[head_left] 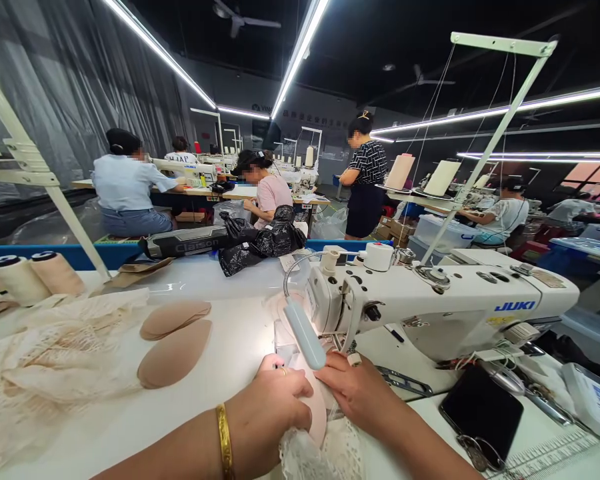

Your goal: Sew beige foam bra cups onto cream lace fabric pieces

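Under the head of a white sewing machine (pixel 445 300) lies a pale pink cup piece (pixel 318 417) joined with cream lace (pixel 325 457). My left hand (pixel 275 403), with a gold bangle at the wrist, has its fingers closed on the cup piece's left side. At the piece's right edge, near the needle area, my right hand (pixel 353 387) presses with its fingers together. A grey-blue lamp (pixel 304 333) hides the needle and part of the work. Two stacks of beige cups (pixel 175 353) rest on the table left of my hands.
Cream lace fabric (pixel 55 373) spreads over the left table. Thread cones (pixel 55 273) stand behind it. Black bags (pixel 280 233) lie at the back. A black phone (pixel 481 410), keys and a clear ruler (pixel 550 457) are at right. Several people work beyond.
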Motion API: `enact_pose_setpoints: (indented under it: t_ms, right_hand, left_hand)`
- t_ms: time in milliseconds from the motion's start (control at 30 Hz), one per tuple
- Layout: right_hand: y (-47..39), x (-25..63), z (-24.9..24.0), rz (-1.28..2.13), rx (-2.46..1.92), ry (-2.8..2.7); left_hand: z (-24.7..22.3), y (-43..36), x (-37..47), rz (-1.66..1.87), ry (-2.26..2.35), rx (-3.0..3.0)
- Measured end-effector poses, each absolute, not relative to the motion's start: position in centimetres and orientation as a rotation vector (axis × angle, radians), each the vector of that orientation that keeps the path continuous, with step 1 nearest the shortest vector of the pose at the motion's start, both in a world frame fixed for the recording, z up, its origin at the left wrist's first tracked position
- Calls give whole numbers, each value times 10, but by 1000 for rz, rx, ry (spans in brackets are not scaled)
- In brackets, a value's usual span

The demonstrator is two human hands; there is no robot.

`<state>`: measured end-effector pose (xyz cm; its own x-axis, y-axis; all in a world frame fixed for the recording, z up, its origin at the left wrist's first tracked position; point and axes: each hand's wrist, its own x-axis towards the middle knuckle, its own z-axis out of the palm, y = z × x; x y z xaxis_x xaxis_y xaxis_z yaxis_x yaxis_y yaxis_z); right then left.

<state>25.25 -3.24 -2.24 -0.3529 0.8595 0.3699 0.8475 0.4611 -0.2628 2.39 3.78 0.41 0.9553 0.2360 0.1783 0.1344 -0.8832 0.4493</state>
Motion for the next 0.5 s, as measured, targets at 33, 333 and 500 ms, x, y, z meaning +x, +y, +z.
enact_pose_setpoints:
  t_ms: [33,333,500]
  right_hand:
    - [-33,252,-21,37,-1433,-2261]
    - [-37,250,-15,32,-1444,-2265]
    - [-35,250,-17,45,-1459,-2247]
  left_hand:
    - [2,39,24,313,261,2660]
    - [-11,44,21,354,258,2639]
    - [17,46,21,206,232,2675]
